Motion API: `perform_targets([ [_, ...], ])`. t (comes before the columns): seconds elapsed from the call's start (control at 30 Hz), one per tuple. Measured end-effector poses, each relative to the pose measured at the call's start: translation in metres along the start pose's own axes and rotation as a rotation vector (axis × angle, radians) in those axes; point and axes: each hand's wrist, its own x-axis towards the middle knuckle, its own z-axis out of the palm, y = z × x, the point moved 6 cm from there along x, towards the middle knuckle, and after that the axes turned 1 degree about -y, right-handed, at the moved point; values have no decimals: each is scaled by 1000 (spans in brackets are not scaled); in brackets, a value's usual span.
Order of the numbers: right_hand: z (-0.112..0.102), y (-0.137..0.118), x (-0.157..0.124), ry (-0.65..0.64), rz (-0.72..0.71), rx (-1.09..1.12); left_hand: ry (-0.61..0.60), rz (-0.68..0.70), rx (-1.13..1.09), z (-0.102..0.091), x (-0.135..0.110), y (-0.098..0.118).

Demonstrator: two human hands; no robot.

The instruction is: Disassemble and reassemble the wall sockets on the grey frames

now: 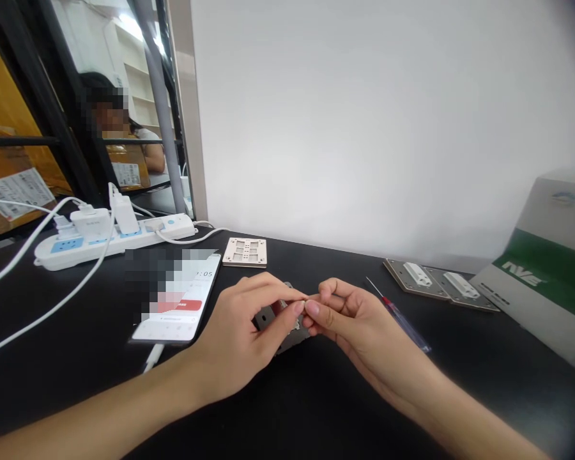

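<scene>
My left hand [244,319] and my right hand [354,319] meet in front of me, both closed in a pinch with their fingertips touching. A tiny light-coloured bit shows between the fingertips, too small to name. Just below lies a grey square plate [287,342] with holes, tilted to the view and mostly hidden by my fingers. Some red and white shows on its middle part. To the right of my right hand, a screwdriver [405,322] with a clear handle and a red collar rests on the black table [311,409].
A phone [172,326] with its screen lit and a white power strip [119,239] with plugs and cables are on the left. A pale square frame [244,252] lies behind my hands. Two plates with white blocks [416,275] and a green-white box [546,255] stand right. Beyond the rack, a person [148,147] sits.
</scene>
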Motion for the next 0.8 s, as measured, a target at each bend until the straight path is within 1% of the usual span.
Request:
perform_targets([
  [0.1,2,-7,-1,50,-64,-132,56,96,102,-4,0,5],
  [0.23,5,-16,-5,99,-133,-268,109,297,305,-9,1,18],
  [0.33,6,-19,-6,153,-140,-346,158,425,493,-9,-1,26],
  [0.4,6,-18,-6,178,-125,-381,184,476,574,-8,-3,28],
  [0.5,5,-16,-6,221,-95,-429,201,519,658,-6,-5,30],
  [0.6,2,-14,-7,253,-69,-465,180,529,732,-3,-5,31],
  [0.7,0,-12,-6,228,-53,-496,139,518,763,-1,-4,30],
  [0.8,-1,-10,-5,190,-56,-552,111,498,744,0,-3,26],
])
